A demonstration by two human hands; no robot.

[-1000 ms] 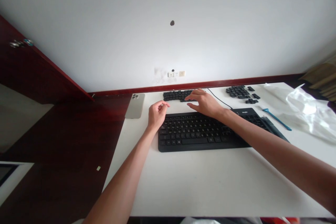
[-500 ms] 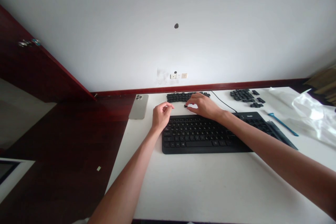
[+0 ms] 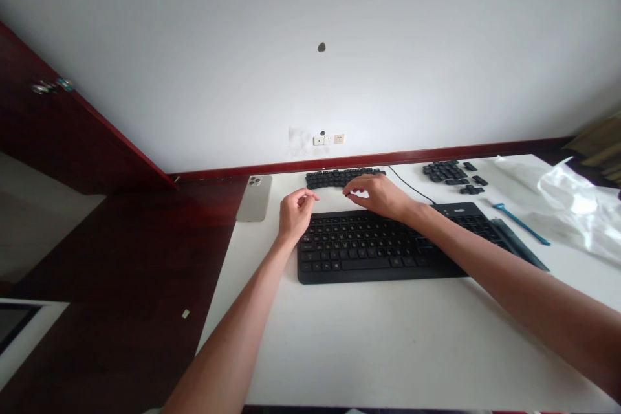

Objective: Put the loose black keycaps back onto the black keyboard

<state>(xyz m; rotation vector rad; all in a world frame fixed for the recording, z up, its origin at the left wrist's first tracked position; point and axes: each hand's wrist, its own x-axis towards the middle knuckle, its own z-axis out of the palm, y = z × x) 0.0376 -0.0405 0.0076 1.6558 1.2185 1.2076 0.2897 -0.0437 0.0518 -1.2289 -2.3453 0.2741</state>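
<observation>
A black keyboard (image 3: pixel 383 247) lies on the white table (image 3: pixel 388 336). Just beyond it sits a row of loose black keycaps (image 3: pixel 330 178). My right hand (image 3: pixel 381 197) hovers over the keyboard's far edge, between the keyboard and that row, with its fingertips pinched on a small dark keycap. My left hand (image 3: pixel 294 213) is at the keyboard's top left corner. Its fingers are curled and the thumb meets the fingertips, with nothing visible in them.
A second cluster of loose keycaps (image 3: pixel 449 173) lies at the back right, and the keyboard cable (image 3: pixel 410 186) runs past it. A blue tool (image 3: pixel 521 224) and a clear plastic bag (image 3: pixel 577 204) lie at the right. A phone (image 3: pixel 255 197) rests on the table's left edge.
My right hand drew back from the row of keycaps toward the keyboard's far edge, its fingers closing into a pinch. My left hand stayed curled in much the same place.
</observation>
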